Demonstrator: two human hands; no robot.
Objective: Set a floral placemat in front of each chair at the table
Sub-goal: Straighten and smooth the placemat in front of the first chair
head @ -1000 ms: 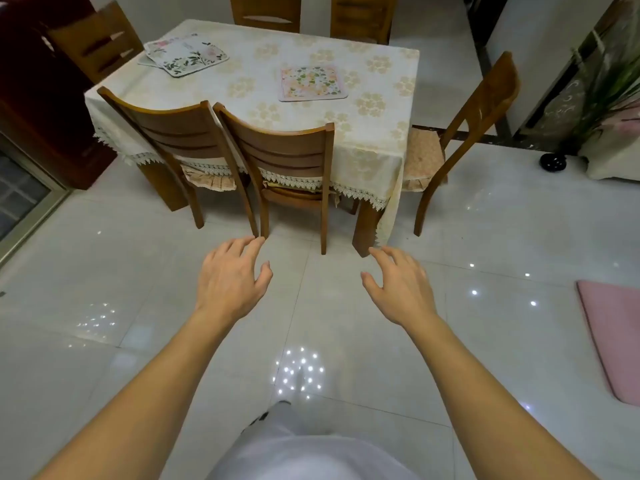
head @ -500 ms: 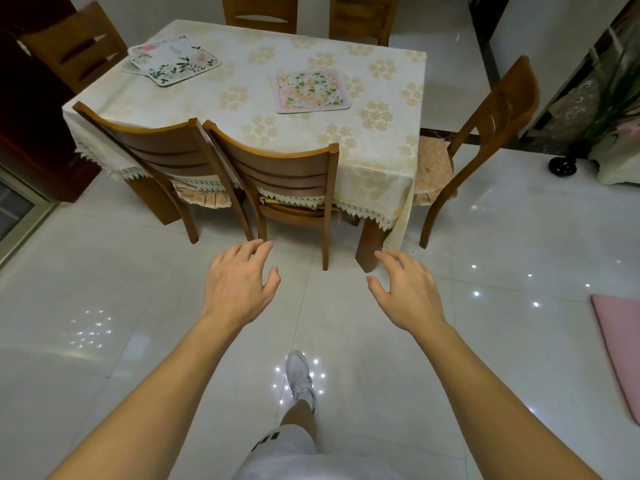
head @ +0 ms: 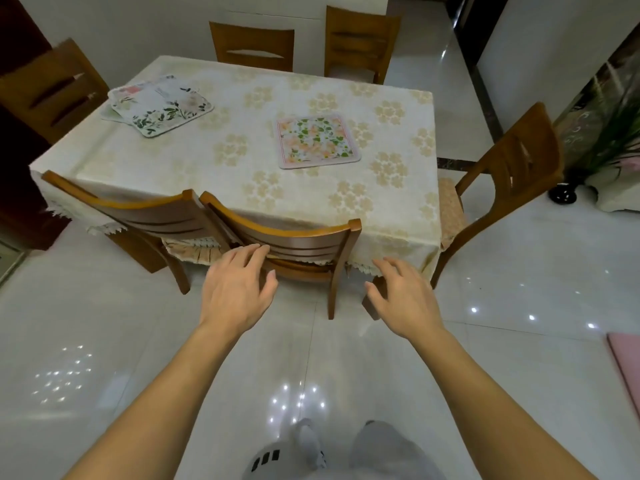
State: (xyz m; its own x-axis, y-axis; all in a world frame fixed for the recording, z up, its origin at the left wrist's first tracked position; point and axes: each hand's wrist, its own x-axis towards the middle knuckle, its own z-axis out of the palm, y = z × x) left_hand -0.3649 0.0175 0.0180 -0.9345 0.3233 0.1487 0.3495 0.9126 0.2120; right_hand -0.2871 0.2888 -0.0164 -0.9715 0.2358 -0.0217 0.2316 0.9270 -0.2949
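Note:
A table (head: 242, 161) under a pale flowered cloth stands ahead of me. A pink floral placemat (head: 317, 141) lies alone right of its middle. A stack of white floral placemats (head: 157, 105) sits near the far left corner. Two wooden chairs are pushed in on the near side, the left chair (head: 138, 213) and the right chair (head: 294, 237). My left hand (head: 239, 289) hovers open just short of the right chair's back. My right hand (head: 401, 296) is open too, near the table's front right corner. Both hands hold nothing.
Two more chairs (head: 252, 46) (head: 360, 43) stand at the far side, one chair (head: 502, 178) at the right end and one (head: 52, 88) at the left end. A dark cabinet (head: 17, 202) is on the left, a potted plant (head: 616, 140) right, a pink mat (head: 627, 362) on the tiled floor.
I have walked closer to the table. Both open hands have come forward, the left one now reaching the back of the near right chair.

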